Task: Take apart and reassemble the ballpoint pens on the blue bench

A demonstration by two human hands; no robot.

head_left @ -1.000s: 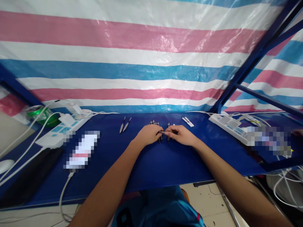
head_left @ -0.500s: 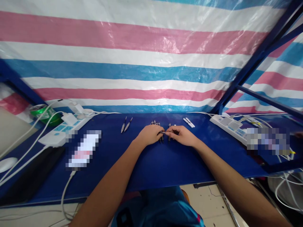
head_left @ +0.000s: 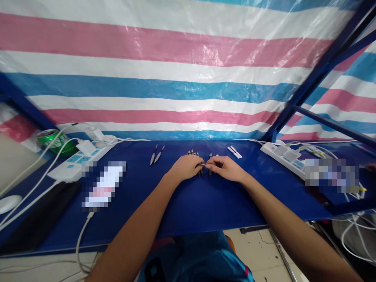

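Between my hands, above the middle of the blue table (head_left: 202, 211), a thin dark pen (head_left: 203, 165) lies crosswise. My left hand (head_left: 185, 167) pinches one end, its fingers closed. My right hand (head_left: 225, 168) closes its thumb and fingers on the other end. Several grey-and-dark pens (head_left: 192, 152) stand out behind and below my left hand, partly covered by it. One more pen (head_left: 210, 155) lies by the right fingertips. Farther left, two grey pen parts with thin dark ends (head_left: 155, 155) lie side by side. Two white tubes (head_left: 234, 152) rest behind my right hand.
A power strip (head_left: 70, 166), a phone with a blurred screen (head_left: 105, 185) on a cable and a green can (head_left: 55, 141) occupy the left. Another power strip (head_left: 283, 160) with tangled cables sits right. Striped sheeting (head_left: 176, 90) hangs behind the table.
Very little differs. Both hands keep their grip on the pen in the same place, with at most a slight shift of the right fingers.
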